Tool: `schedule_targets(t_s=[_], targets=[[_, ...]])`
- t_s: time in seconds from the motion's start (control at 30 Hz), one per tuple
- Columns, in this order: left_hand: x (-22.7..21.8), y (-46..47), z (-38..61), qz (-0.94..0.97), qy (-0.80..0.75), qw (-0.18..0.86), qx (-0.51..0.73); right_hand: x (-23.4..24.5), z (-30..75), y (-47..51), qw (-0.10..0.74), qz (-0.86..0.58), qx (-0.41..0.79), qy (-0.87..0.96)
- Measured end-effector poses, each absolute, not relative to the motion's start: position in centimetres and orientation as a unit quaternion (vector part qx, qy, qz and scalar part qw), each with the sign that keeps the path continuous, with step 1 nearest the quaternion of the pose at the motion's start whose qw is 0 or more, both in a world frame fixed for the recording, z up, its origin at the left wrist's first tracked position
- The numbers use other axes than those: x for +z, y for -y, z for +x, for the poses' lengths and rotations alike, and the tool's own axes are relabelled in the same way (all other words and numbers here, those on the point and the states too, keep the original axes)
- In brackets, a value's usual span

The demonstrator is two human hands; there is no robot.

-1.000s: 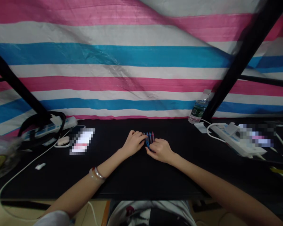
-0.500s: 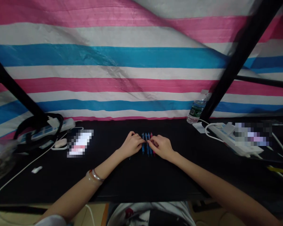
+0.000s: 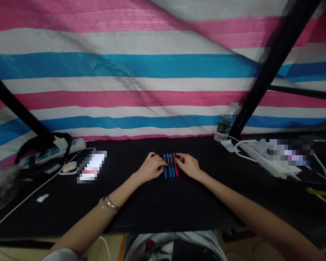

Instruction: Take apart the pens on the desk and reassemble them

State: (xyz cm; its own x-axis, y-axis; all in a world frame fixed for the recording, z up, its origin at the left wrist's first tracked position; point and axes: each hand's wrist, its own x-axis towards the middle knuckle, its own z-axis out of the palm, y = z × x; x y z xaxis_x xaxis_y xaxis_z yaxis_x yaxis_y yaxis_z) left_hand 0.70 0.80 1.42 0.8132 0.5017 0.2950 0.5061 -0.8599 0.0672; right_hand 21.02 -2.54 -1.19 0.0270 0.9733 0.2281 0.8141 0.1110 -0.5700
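In the head view, three blue pens lie side by side on the black tabletop (image 3: 163, 206), points of contact close, with a pink-red pen (image 3: 176, 168) at the right end of the row. The leftmost blue pen (image 3: 165, 172) is beside my left hand (image 3: 152, 168), whose fingers are bent, thumb and forefinger apart at its edge. My right hand (image 3: 188, 166) rests on the other side by the pink-red pen, fingers curled loosely and thumb apart from the forefinger. Neither hand grips a pen.
A phone with a blurred screen (image 3: 92, 166), an earbud case (image 3: 70, 167) and a white earbud (image 3: 42, 198) lie to the left. On the right stand a water bottle (image 3: 225, 125) and a white power strip (image 3: 270, 159) with cables. A striped sheet (image 3: 152, 65) hangs behind.
My right hand has drawn slightly right, its thumb coming away from the pens, and more of the row shows. My left hand has stayed nearly in place, its thumb and forefinger now apart.
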Motion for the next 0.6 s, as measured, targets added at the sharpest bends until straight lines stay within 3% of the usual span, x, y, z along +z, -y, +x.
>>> schedule_targets(t_s=[0.6], targets=[[1.24, -0.77, 0.83, -0.949, 0.256, -0.063, -0.172, -1.22, 20.90, 2.29, 0.286, -0.633, 0.139, 0.706]])
